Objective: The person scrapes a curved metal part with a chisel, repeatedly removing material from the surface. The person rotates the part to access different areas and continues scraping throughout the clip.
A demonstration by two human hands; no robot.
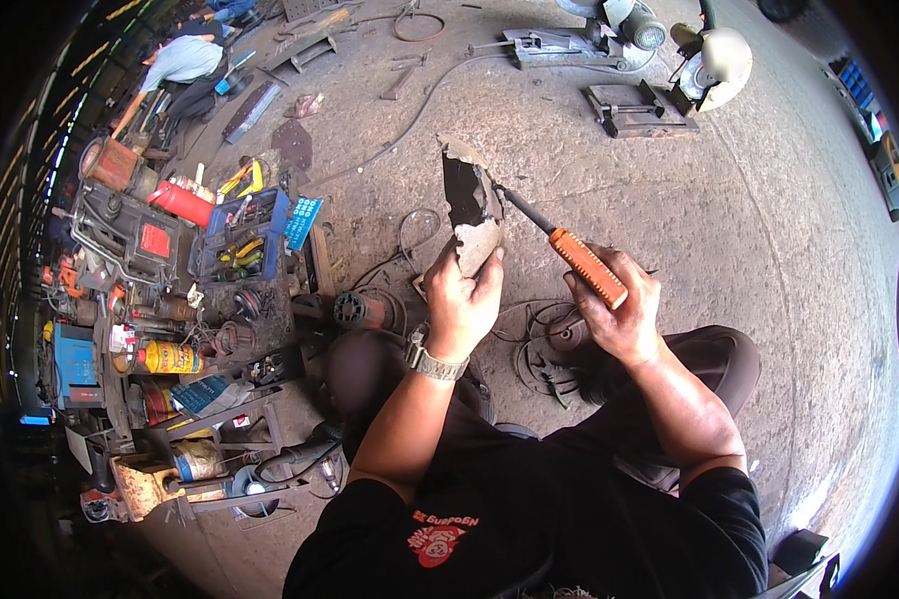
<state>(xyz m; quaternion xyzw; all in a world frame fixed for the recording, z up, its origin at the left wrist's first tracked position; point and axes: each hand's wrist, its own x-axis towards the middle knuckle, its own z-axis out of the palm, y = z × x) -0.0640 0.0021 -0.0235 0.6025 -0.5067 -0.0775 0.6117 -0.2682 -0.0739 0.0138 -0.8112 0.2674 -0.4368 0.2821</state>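
My left hand point(461, 307) is closed on the lower end of a ragged, flat grey-beige piece point(479, 246) with a dark, hollow-looking patch in its upper part. I cannot make out exactly what it is. My right hand point(624, 309) grips the ribbed orange handle of a tool point(584, 266) with a straight dark shaft. That shaft slants up and left, its tip at the right edge of the ragged piece. Both hands are raised in front of my bent knees.
At left lie an open blue toolbox point(238, 238), a red bottle point(182, 203), a yellow can point(173, 356) and several tools. Ahead on the concrete floor stand cut-off machines point(579, 45). A power tool point(360, 310) lies by my left knee. Another person point(185, 62) is crouched at far left.
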